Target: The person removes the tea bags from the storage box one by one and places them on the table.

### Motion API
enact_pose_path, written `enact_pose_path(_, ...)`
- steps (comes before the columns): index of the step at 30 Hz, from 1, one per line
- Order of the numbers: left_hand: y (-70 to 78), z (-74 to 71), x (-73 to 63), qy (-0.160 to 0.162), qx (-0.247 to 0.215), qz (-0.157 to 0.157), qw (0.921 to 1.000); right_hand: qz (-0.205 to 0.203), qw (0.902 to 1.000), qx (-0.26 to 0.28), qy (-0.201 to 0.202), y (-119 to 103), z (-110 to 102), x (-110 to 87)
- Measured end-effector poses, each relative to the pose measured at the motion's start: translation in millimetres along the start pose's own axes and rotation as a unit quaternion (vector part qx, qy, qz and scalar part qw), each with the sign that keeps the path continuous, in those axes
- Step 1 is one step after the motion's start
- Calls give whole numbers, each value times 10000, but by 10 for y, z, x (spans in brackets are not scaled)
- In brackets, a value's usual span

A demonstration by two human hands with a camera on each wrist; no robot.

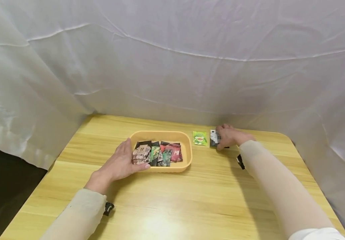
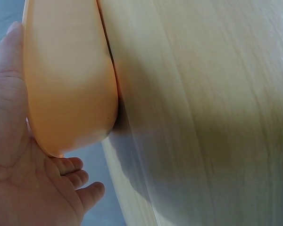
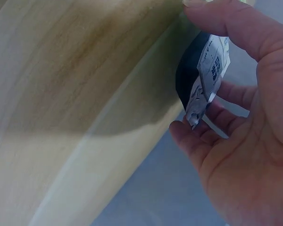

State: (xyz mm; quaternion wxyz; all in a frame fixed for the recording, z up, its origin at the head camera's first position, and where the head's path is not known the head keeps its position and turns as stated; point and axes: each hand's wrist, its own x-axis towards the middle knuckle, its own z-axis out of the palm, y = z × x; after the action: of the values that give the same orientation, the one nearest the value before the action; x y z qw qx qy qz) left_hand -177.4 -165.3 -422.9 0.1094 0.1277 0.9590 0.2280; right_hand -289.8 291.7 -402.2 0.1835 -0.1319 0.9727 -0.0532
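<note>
A big silvery-grey cloth (image 1: pixel 172 73) hangs behind a yellow wooden table (image 1: pixel 172 203). On the table sits a pale orange tray (image 1: pixel 172 169) with round corners. Shiny tea sachets (image 1: pixel 142 151) overlap inside it: brown with a house picture, dark with green, and red. Their words are too small to read. The left hand (image 1: pixel 119 163) is spread at the tray's left end, thumb along the near rim. The right hand (image 1: pixel 229 136) pinches a black-and-white sachet (image 3: pixel 210 66) near the table's back edge. It tilts, and its dark letters are too slanted to read. A bright green sachet (image 1: pixel 200 137) lies flat between the tray and right hand; its tiny label looks like Lipton.
</note>
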Motion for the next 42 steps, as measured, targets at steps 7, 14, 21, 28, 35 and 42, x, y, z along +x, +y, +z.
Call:
enact_pose_path(7, 23, 19, -21, 8, -5, -39, 10000, 37, 9998, 117, -172, 14, 15, 33)
enact_pose_path(14, 14, 10, -58, 56, 0, -101, 9999, -63, 9997, 142, -192, -27, -2, 100)
enact_pose_path(21, -20, 11, -89, 91, -19, -193, 9998, -158, 9996, -30, -212, -68, 2, 150)
enact_pose_path(28, 71, 57, -16, 82, -68, -82, 9999, -120, 9999, 74, 0, -38, -85, 70)
enact_pose_path(35, 164, 84, 65, 52, 1, -82, 10000, -561, 9929, -7, 1045, -464, -210, -88)
enact_pose_path(42, 169, 81, 52, 13, 22, -139, 9999, -1483, 9773, 115, 1511, -1321, -24, -124)
